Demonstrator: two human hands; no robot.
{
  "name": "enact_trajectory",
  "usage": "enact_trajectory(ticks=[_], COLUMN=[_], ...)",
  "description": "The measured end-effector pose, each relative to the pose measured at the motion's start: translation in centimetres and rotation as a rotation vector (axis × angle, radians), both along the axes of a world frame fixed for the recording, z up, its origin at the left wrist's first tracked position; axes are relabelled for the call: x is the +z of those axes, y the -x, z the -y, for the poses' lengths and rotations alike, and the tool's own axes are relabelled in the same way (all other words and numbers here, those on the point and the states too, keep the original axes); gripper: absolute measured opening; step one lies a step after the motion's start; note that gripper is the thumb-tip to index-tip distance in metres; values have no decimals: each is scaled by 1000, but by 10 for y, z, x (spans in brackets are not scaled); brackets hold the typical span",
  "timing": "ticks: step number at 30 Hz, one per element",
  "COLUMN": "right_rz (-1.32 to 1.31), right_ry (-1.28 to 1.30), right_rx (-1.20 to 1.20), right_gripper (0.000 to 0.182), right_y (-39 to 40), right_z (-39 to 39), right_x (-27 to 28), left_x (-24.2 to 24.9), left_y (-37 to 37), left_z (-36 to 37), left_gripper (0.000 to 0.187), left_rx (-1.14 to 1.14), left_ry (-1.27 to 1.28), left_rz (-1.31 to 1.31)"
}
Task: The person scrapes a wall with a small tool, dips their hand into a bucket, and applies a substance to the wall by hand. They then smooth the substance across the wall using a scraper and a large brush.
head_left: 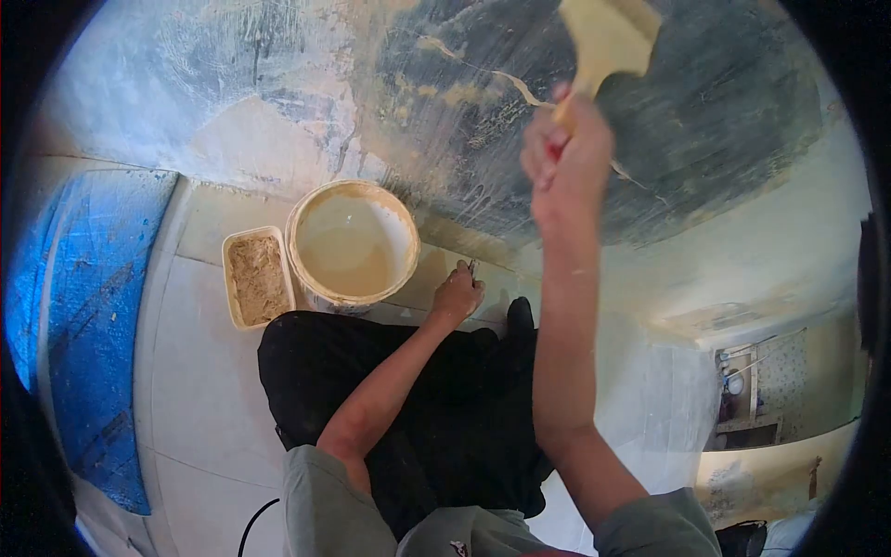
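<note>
Rough plaster wall (650,139), grey-blue and patchy, fills the head view, with pale floor tiles (195,371) below and a blue board (83,316) out at nine o'clock.

Up at one o'clock the right hand (568,153) is clamped tight round the handle of a wide brush (608,37), fingers wrapped fully closed. The brush's long axis runs from the fist up and slightly right, toward one o'clock, bristle head leading and pressed against or just off the wall; contact is hard to call. A cream streak of filler trails along the wall beside it.

Down near centre the left hand (457,295) rests by the wall's foot, fingers curled in on something small and dark that I cannot make out.

At ten o'clock from that hand sits a round bucket (353,243) of creamy mix, touching a rectangular tub (258,278) of coarse tan material on its left.

By my read, this is mid-coating: spreading mix on the wall. The next stroke calls for steady pressure, keeping the bristles flat.
</note>
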State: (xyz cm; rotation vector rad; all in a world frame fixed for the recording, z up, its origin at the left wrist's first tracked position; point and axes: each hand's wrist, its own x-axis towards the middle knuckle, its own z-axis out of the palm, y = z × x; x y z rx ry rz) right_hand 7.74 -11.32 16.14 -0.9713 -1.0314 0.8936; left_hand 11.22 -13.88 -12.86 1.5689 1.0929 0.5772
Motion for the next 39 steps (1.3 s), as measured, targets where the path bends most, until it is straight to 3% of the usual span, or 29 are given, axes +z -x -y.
enact_trajectory(ticks=[2, 5, 7, 8, 10, 12, 14, 17, 18, 20, 23, 27, 29, 30, 32, 39], right_rz=[4, -91, -159, -188, -297, -405, -868, -931, -959, -1010, -811, -529, -113, -112, 193, -21], right_ry=[65, 321, 511, 590, 681, 771, 947, 774, 725, 700, 583, 371, 52, 54, -187, 168], right_rx=[-27, -23, -27, -21, 8, 40, 195, 266, 270, 541, 581, 692, 632, 628, 60, -31], right_gripper=[17, 16, 16, 16, 19, 23, 16, 13, 12, 15, 17, 18, 19, 19, 21, 25], right_y=[-2, 1, 0, -1, -2, -14, -41, -53, -53, -67, -47, -30, -31, -32, -33, -58], right_z=[8, 36, 51, 57, 66, 62, 47, 42, 41, 31, 46, 61, 54, 47, 27, 28], right_x=[-39, -94, -131, -147, -167, -181, -182, -135, -102, -63, 9, 65, 74, 70, 47, -83], left_x=[-13, -37, -18, -24, -48, -71, -93, -114, -85, 8, 5, 6, 3, 2, 2, -3], left_y=[-6, -13, 4, -3, -30, -46, -63, -70, -53, -6, -10, -10, -10, -10, -11, -13], left_z=[-1, 8, 23, 27, 30, 27, 25, 19, 19, 20, 18, 18, 19, 20, 20, 21], left_gripper=[37, 42, 46, 46, 29, 30, 34, 41, 41, 35, 33, 34, 34, 35, 35, 37], left_rx=[-5, -21, 161, 159, 202, 163, 79, -40, -36, -78, -74, -92, -89, -79, -88, -121], left_ry=[25, -161, -364, -366, -503, -552, -644, -776, -770, -22, -23, 22, -4, -33, -16, -26], left_rz=[-8, -6, 441, 442, -136, -101, -29, 70, 67, -13, -33, -64, -57, -45, -38, -52])
